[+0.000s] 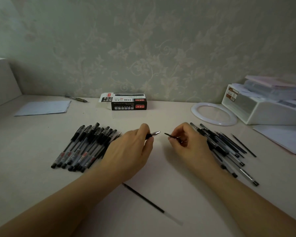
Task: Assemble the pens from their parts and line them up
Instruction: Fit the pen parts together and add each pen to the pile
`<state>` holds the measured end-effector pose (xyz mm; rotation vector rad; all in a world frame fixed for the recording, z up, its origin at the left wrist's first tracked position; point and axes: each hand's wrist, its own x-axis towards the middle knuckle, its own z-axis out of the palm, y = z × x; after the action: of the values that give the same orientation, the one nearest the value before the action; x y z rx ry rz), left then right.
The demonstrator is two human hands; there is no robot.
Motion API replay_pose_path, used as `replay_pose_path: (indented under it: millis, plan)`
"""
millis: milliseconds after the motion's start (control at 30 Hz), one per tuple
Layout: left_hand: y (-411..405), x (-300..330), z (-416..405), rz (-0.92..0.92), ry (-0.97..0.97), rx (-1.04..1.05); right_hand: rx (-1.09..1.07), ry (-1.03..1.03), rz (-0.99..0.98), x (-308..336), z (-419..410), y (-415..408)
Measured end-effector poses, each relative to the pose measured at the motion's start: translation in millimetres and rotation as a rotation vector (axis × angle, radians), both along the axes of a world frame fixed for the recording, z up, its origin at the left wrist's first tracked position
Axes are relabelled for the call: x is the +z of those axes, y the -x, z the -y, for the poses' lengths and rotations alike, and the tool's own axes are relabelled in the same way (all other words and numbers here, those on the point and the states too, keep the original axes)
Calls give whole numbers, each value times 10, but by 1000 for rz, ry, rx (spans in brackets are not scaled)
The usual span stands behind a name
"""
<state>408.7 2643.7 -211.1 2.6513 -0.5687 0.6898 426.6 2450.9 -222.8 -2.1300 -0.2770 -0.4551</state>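
Observation:
My left hand point(133, 147) grips a pen front piece point(154, 134) with a black grip and a silver tip that points right. My right hand point(186, 142) pinches a thin black refill point(169, 135), whose end points left toward that tip with a small gap between them. Several capped, finished pens point(85, 147) lie side by side in a slanted row to the left of my left hand. A heap of loose pen barrels and refills point(229, 147) lies to the right of my right hand. One more refill point(150, 202) rests on the table between my forearms.
A black-and-white pen box point(128, 103) stands open at the back centre. At the back left lie a sheet of paper point(44, 107) and a pen point(77, 99). A white ring point(214, 113), a white organiser point(266, 106) and papers point(284, 139) fill the right side.

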Motion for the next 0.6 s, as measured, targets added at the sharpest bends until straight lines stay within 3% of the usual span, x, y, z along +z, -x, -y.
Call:
replay_pose_path:
  millis: [233, 433, 600]
  plan:
    - [-37, -46, -54, -4, -140, -26, 16, 210, 21, -14, -38, 23]
    - [-57, -56, -94, 4, -115, -21, 19, 209, 51, -28, -34, 3]
    - [-10, 11, -48, 78, -45, -97, 90, 81, 101, 14, -59, 26]
